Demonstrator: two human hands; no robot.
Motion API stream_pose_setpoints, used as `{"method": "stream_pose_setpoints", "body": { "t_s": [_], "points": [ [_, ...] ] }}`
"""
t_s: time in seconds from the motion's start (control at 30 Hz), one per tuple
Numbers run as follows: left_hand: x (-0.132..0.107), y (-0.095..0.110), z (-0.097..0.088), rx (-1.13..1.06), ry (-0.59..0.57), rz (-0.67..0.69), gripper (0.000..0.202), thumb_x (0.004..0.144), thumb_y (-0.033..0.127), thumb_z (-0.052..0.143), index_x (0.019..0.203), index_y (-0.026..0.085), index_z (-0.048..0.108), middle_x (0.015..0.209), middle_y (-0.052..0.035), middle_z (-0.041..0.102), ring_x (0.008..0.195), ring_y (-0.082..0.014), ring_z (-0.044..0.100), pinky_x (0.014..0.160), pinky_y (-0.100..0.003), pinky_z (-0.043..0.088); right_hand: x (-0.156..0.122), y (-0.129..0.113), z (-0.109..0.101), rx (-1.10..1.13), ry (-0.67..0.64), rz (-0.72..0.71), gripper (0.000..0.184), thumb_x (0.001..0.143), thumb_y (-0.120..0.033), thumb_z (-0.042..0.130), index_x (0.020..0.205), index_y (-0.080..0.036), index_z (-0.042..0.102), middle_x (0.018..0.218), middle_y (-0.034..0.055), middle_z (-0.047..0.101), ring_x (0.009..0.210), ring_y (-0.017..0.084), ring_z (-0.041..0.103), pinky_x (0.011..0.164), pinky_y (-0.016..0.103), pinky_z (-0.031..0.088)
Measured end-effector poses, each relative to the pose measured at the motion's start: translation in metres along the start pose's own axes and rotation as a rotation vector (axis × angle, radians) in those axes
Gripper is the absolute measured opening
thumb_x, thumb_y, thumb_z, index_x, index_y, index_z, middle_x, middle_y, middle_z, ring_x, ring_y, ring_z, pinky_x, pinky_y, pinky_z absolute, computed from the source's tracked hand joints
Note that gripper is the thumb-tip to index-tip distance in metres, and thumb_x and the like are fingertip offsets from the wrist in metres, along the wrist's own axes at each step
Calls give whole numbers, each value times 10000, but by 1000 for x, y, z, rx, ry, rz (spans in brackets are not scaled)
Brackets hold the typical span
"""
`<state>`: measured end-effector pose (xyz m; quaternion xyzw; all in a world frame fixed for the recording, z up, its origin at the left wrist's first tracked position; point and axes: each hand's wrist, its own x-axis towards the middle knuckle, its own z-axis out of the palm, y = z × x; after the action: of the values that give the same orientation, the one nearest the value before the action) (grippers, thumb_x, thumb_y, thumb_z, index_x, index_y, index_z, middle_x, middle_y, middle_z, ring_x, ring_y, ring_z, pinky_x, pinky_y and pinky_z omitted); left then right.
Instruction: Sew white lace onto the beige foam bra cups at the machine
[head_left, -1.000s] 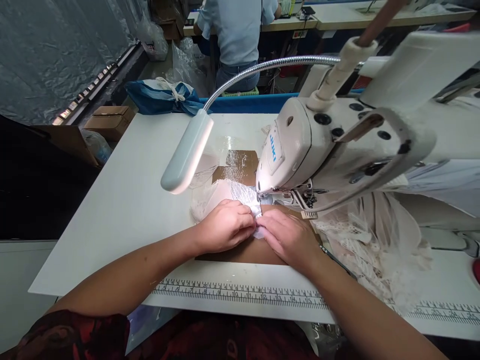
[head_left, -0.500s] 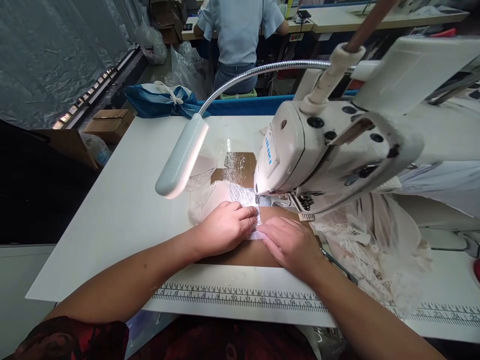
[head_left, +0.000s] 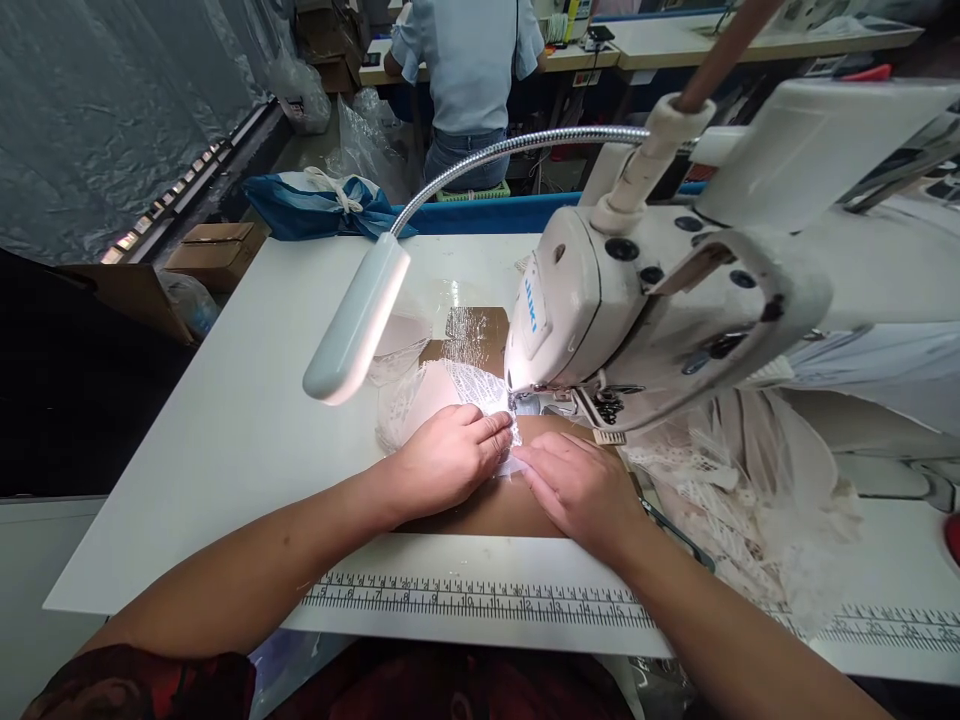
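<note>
A piece of white lace fabric (head_left: 477, 384) lies under the needle area of a white sewing machine (head_left: 577, 290), lit by its lamp. My left hand (head_left: 457, 450) presses on the lace just in front of the presser foot, its fingers curled together over the cloth. Close beside it, my right hand (head_left: 577, 485) grips the near end of the lace strip between thumb and fingers. Part of the fabric is hidden beneath both hands. A brown board (head_left: 480, 512) covers the tabletop under them.
A lamp head (head_left: 356, 320) on a bendable metal neck hangs left of the machine. More pale lace fabric (head_left: 750, 500) is heaped at the right, near a dark slim tool (head_left: 679, 535). A printed ruler (head_left: 480, 602) runs along the table's front edge. Ahead sits a co-worker (head_left: 476, 80).
The whole view has shifted slightly left. Both hands keep almost the same place on the lace, whose near end looks slightly shifted at my right fingertips.
</note>
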<state>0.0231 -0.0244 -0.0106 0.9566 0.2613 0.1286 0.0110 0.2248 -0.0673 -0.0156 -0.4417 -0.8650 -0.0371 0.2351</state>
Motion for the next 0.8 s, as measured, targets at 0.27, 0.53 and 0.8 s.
{"method": "stream_pose_setpoints", "body": {
  "t_s": [0.27, 0.53, 0.8],
  "points": [
    [6, -8, -8, -67, 26, -25, 351, 977, 250, 374, 1151, 86, 632, 1259, -161, 605, 853, -214, 580, 738, -378, 498, 2, 2, 1, -9, -54, 54, 250, 910, -168, 458, 902, -171, 708, 703, 34, 634, 675, 143, 564, 580, 266, 362],
    [4, -10, -8, -80, 12, -24, 335, 978, 248, 382, 1190, 116, 606, 1266, -151, 599, 951, -223, 561, 810, -386, 490, 1, 2, -2, -43, -95, 48, 267, 925, -192, 432, 960, -180, 697, 723, 36, 625, 676, 142, 544, 566, 267, 335],
    [4, -16, -6, -86, 11, -56, 348, 970, 249, 388, 1217, 123, 598, 1269, -148, 600, 959, -227, 559, 804, -390, 472, 2, 1, -4, 6, -110, 37, 257, 937, -254, 450, 953, -178, 695, 726, 29, 617, 669, 141, 535, 585, 263, 342]
  ]
}}
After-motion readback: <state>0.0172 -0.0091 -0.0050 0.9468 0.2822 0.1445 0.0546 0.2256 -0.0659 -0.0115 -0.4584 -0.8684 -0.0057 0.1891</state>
